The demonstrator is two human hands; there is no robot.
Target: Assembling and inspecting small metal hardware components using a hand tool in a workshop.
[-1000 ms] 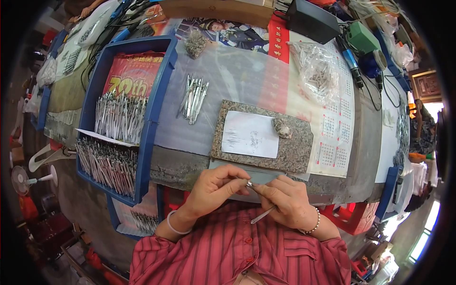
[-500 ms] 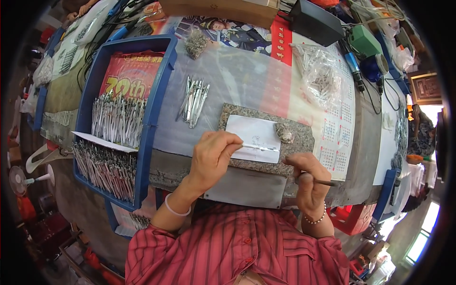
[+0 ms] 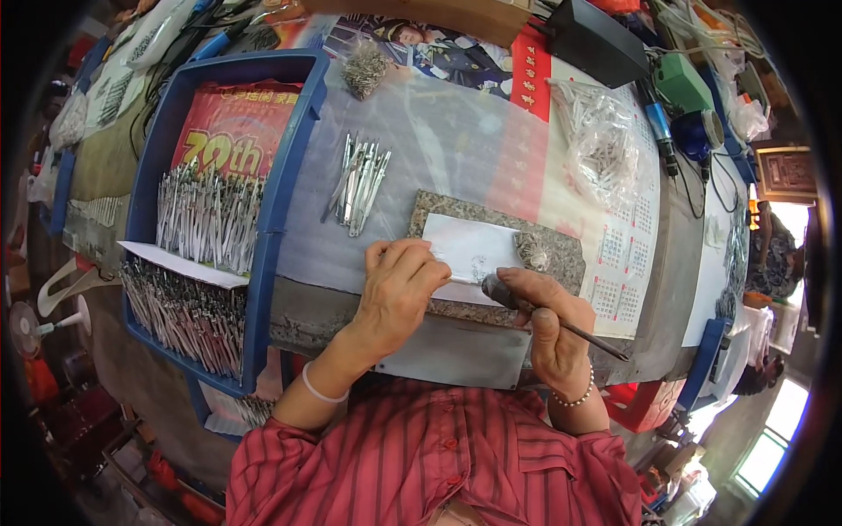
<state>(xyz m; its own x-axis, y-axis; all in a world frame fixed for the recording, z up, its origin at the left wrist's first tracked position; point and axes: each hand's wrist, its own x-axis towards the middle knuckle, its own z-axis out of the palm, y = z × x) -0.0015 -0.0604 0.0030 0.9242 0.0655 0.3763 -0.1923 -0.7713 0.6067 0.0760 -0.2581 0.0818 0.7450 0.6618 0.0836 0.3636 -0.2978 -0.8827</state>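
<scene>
My right hand [image 3: 554, 317] is wrapped round a small hammer [image 3: 596, 342]. Its dark head comes down at the front edge of a white sheet [image 3: 465, 237], and the thin handle sticks out behind my palm. My left hand [image 3: 402, 287] pinches the end of a thin silvery metal strip [image 3: 461, 281]; most of the strip is hidden by my fingers and the hammer head. Under the sheet lies a speckled granite slab [image 3: 421, 206]. A small clear bag of tiny metal parts [image 3: 531, 251] rests at the sheet's right end.
A pile of silvery strips [image 3: 357, 186] lies left of the slab. Farther left stands a blue tray [image 3: 274, 237] holding many more. Behind are a bag of small metal pieces [image 3: 364, 70], a plastic bag of pale parts [image 3: 605, 153] and a dark box [image 3: 595, 42].
My right hand has moved left and forward, bringing the hammer head over the sheet beside the strip. My left hand has stayed nearly in place, its fingers still pinching the strip.
</scene>
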